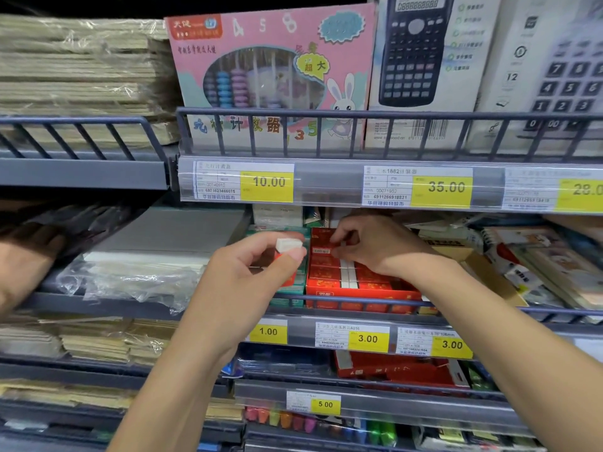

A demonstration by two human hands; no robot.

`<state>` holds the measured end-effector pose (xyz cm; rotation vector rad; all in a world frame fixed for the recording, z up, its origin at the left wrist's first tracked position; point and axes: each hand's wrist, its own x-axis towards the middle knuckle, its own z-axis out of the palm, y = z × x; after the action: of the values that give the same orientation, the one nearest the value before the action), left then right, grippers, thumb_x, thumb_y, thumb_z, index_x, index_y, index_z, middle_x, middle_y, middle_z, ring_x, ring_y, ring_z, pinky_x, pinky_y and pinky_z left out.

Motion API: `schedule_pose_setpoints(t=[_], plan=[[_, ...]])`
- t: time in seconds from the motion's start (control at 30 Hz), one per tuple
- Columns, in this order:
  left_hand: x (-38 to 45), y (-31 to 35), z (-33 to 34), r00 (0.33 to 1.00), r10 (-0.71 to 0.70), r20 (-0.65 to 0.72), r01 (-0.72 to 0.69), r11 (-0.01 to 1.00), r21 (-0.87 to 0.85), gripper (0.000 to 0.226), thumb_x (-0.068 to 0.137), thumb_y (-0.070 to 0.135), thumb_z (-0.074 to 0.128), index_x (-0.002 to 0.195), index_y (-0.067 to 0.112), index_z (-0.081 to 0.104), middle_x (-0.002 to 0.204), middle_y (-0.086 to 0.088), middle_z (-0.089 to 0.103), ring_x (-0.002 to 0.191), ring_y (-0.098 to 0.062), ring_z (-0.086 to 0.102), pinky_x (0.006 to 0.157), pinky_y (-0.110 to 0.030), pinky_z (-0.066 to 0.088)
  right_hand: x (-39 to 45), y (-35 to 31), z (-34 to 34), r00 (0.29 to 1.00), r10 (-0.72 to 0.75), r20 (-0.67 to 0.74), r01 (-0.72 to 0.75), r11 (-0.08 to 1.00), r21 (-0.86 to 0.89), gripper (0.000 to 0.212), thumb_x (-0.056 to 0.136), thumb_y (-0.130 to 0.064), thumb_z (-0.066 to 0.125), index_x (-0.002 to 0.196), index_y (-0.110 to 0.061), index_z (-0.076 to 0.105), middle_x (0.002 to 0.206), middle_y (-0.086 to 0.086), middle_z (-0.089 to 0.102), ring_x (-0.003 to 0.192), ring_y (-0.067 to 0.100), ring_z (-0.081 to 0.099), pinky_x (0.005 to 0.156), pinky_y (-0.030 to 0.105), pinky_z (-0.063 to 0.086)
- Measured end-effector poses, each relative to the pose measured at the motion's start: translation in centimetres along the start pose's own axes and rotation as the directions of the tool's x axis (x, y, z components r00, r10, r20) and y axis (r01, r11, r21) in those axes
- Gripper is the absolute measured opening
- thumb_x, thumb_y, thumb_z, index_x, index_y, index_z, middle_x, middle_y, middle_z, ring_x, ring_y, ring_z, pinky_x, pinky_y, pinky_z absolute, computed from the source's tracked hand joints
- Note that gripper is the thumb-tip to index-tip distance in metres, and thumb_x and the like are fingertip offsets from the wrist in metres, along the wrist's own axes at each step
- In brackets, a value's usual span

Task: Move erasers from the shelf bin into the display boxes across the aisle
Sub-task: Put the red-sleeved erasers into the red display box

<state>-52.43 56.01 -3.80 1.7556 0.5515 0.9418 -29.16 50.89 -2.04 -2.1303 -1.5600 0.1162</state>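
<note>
Our left hand (251, 272) grips an eraser (288, 246); right hand (368, 246) seemingly pinches another in the red display box (359, 282); we should seat it squarely.

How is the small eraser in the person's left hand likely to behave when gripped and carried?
The eraser is probably light: the left hand holds it by the fingertips alone. Its blocky, flat-sided shape suggests it won't roll if set down. The red paper sleeve might slide off if pinched loosely.
</note>
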Motion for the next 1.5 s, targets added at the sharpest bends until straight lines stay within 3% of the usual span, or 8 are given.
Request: schedule_pose_setpoints(t=[0.13,0.33,0.43,0.6,0.73,0.9,1.13,1.5], plan=[[0.3,-0.2,0.7,0.998,-0.019,-0.055,0.012,0.992,-0.124,0.011,0.090,0.027,0.076,0.097,0.033,0.081,0.091,0.004,0.079,0.082,-0.007,0.072,0.075,-0.014,0.055,-1.2,-0.4,-0.8,1.000,-0.013,-0.016,0.013,1.000,-0.028,0.017,0.087,-0.052,0.067,0.103,-0.046,0.067,0.086,-0.030,0.053,0.082,-0.004,0.054,0.066,0.016,0.039],[0.9,-0.5,1.6,0.983,-0.111,-0.148,0.065,0.955,-0.290,0.017,0.088,0.024,0.081,0.100,0.017,0.071,0.093,-0.004,0.080,0.092,-0.025,0.078,0.087,-0.037,0.060,-6.0,-2.5,-0.9,0.952,-0.297,-0.071,0.275,0.731,0.625,0.032,0.084,-0.026,0.076,0.114,-0.030,0.069,0.097,-0.011,0.070,0.084,0.010,0.064,0.075,0.026,0.053],[1.2,-0.5,2.3,0.984,-0.107,-0.145,0.058,0.950,-0.308,0.017,0.089,0.022,0.081,0.100,0.015,0.071,0.092,-0.002,0.080,0.092,-0.021,0.078,0.087,-0.039,0.060,-6.8,-3.3,0.0,0.937,-0.306,-0.171,0.350,0.812,0.467,0.036,0.082,-0.028,0.081,0.114,-0.026,0.067,0.102,-0.012,0.068,0.079,0.008,0.062,0.073,0.032,0.054],[1.3,0.0,3.3,0.991,-0.092,-0.101,0.056,0.947,-0.317,0.018,0.092,0.025,0.077,0.103,0.013,0.069,0.092,-0.001,0.080,0.087,-0.021,0.079,0.074,-0.027,0.063,-6.9,-2.9,-0.4,0.876,-0.349,-0.332,0.430,0.878,0.211,0.023,0.085,-0.032,0.077,0.107,-0.030,0.070,0.085,-0.029,0.064,0.079,-0.003,0.061,0.069,0.008,0.042],[0.6,-0.7,2.6,0.972,0.218,-0.083,-0.187,0.941,0.283,0.015,0.093,0.053,0.067,0.103,0.043,0.062,0.098,0.021,0.070,0.095,-0.002,0.068,0.080,-0.017,0.053,-6.3,-0.6,-2.4,0.968,-0.141,-0.209,0.166,0.980,0.108,0.022,0.086,-0.061,0.062,0.065,-0.058,0.065,0.043,-0.022,0.054,0.046,-0.003,0.053,0.045,0.007,0.037],[0.1,-1.4,2.5,0.889,0.351,0.293,-0.455,0.622,0.637,0.036,0.098,0.056,0.052,0.113,0.030,0.071,0.105,0.020,0.063,0.101,-0.007,0.053,0.089,-0.020,0.042,-4.2,3.4,-4.0,0.992,0.068,-0.110,-0.067,0.998,0.018,0.008,0.089,-0.056,0.063,0.095,-0.058,0.058,0.093,-0.027,0.063,0.085,0.002,0.058,0.065,0.007,0.038],[0.1,-2.1,2.6,0.864,0.376,0.335,-0.500,0.557,0.663,0.037,0.095,0.051,0.055,0.106,0.025,0.079,0.098,0.014,0.068,0.092,-0.019,0.050,0.077,-0.034,0.051,-3.2,3.9,-2.8,0.999,0.020,-0.046,-0.025,0.993,-0.117,0.017,0.087,-0.045,0.071,0.104,-0.048,0.068,0.085,-0.035,0.051,0.080,-0.016,0.049,0.063,0.000,0.031],[0.1,-2.6,2.6,0.873,0.361,0.329,-0.487,0.591,0.643,0.033,0.095,0.050,0.058,0.107,0.026,0.078,0.097,0.015,0.066,0.095,-0.016,0.046,0.083,-0.021,0.041,-2.4,3.8,-2.0,0.998,0.042,-0.047,-0.046,0.995,-0.089,0.013,0.089,-0.042,0.071,0.100,-0.048,0.070,0.091,-0.032,0.055,0.085,-0.007,0.052,0.069,0.005,0.034]])
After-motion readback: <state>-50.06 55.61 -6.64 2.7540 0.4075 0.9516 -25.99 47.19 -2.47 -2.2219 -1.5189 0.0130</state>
